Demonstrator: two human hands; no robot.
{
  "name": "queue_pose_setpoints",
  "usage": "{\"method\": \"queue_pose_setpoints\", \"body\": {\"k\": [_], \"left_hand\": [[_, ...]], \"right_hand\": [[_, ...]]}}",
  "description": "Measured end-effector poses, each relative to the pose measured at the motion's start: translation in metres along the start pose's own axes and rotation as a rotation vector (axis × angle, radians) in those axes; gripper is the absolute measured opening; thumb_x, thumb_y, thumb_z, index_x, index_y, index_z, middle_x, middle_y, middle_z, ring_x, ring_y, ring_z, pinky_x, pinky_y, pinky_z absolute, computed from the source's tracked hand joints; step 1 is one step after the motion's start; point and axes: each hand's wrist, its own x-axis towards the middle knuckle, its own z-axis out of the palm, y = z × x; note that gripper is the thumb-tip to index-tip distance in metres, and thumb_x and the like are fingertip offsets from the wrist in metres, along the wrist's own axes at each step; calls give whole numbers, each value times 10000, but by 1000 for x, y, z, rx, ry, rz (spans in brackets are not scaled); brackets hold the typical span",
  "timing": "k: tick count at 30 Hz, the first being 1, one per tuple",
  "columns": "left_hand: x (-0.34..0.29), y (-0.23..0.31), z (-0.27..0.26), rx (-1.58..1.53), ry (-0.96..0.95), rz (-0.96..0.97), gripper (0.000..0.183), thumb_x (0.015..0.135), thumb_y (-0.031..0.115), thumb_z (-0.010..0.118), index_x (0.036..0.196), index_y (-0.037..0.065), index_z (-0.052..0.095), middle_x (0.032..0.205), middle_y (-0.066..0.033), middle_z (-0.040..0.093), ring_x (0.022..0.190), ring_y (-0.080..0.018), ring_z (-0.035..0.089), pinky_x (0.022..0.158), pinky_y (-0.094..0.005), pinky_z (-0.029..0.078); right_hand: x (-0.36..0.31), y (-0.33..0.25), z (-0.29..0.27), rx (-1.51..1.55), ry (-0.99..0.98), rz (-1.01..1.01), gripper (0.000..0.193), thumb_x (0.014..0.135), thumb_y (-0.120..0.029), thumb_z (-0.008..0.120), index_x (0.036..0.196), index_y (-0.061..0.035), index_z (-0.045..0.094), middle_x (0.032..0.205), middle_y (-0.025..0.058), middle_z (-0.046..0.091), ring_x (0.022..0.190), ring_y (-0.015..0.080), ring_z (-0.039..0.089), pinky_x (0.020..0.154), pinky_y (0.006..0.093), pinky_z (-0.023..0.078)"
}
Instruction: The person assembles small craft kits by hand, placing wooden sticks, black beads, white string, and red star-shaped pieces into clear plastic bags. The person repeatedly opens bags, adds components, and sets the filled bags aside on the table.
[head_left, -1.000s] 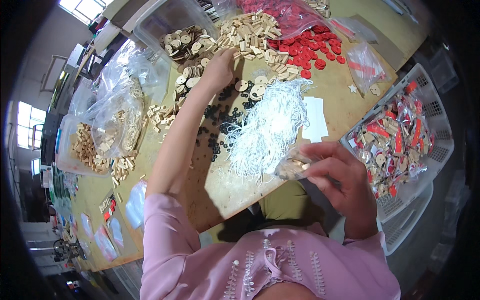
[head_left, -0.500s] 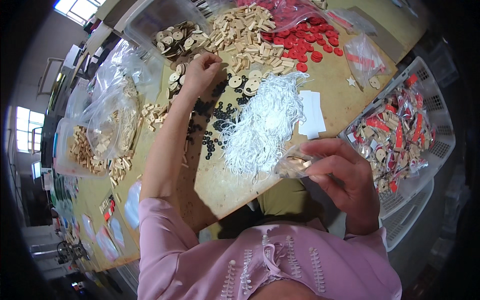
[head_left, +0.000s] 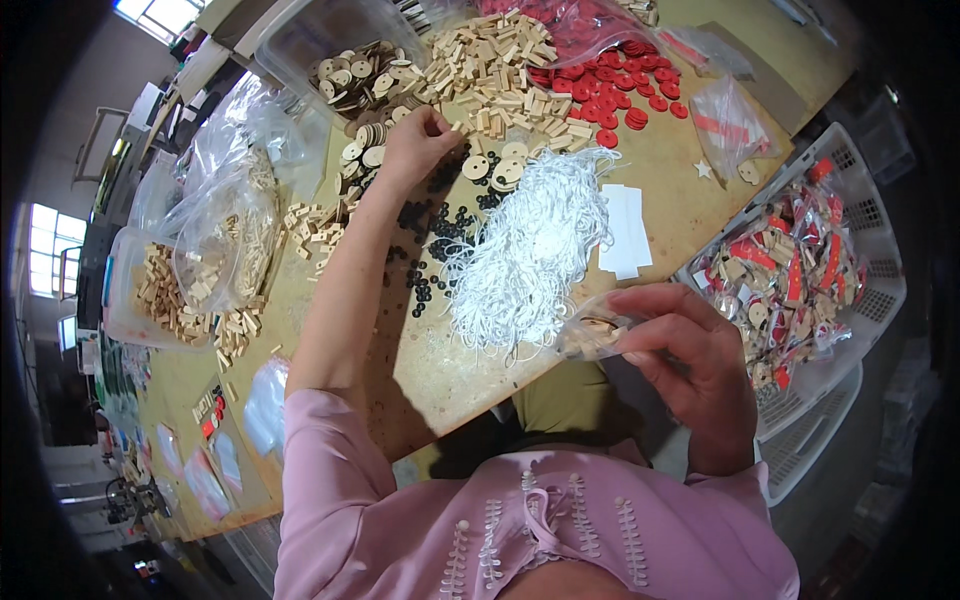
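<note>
My left hand [head_left: 418, 147] reaches over the table with its fingers pinched together, at the near edge of the pile of small wooden blocks [head_left: 488, 60]. What it pinches, if anything, is hidden. Close beside it lie wooden discs with holes [head_left: 475, 167] and loose small black rings [head_left: 450, 222]. In front of me, at the table's near edge, my right hand [head_left: 690, 345] is closed on the rim of a small clear plastic bag [head_left: 592, 330]. Some wooden pieces show inside that bag. A heap of white strings [head_left: 535, 245] lies between my two hands.
Red discs [head_left: 610, 85] are piled at the back. White paper slips [head_left: 625, 232] lie right of the strings. A white basket [head_left: 880, 235] of filled bags stands at the right. Plastic tubs [head_left: 125, 300] and clear bags [head_left: 268, 408] line the left.
My left hand has shifted slightly right and nearer, from beside the wooden discs toward the blocks. My right hand keeps its hold on the bag, which has tilted slightly.
</note>
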Motion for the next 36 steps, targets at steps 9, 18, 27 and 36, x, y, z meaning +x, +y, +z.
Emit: {"method": "queue_pose_setpoints", "body": {"k": [9, 18, 27, 36], "left_hand": [[-5, 25, -3, 130, -275, 307, 183, 893, 49, 723, 1076, 52, 726, 889, -68, 705, 809, -174, 668, 771, -311, 543], [15, 19, -9, 286, -71, 412, 197, 891, 165, 761, 1062, 68, 741, 959, -111, 713, 877, -258, 699, 809, -369, 553], [27, 6, -4, 643, -36, 523, 165, 873, 158, 706, 986, 38, 710, 940, -161, 700, 873, -358, 678, 782, -424, 544], [-99, 129, -41, -477, -361, 254, 156, 939, 184, 774, 1019, 54, 740, 857, 48, 686, 774, -26, 577, 680, -214, 460]], "right_hand": [[-2, 3, 3, 3, 9, 28, 91, 886, 23, 738, 956, -4, 686, 1193, 159, 688, 1021, 292, 703, 816, 351, 582], [-1, 4, 5, -21, 27, 28, 114, 866, 29, 756, 953, -4, 691, 1170, 159, 699, 1023, 302, 706, 812, 356, 585], [0, -6, 1, -65, 34, 12, 120, 858, 41, 747, 948, 7, 675, 1167, 160, 703, 1019, 311, 709, 821, 368, 583], [10, -7, 5, -13, 40, -30, 89, 857, 37, 716, 932, 9, 678, 1148, 158, 712, 1013, 268, 702, 877, 343, 544]]}}
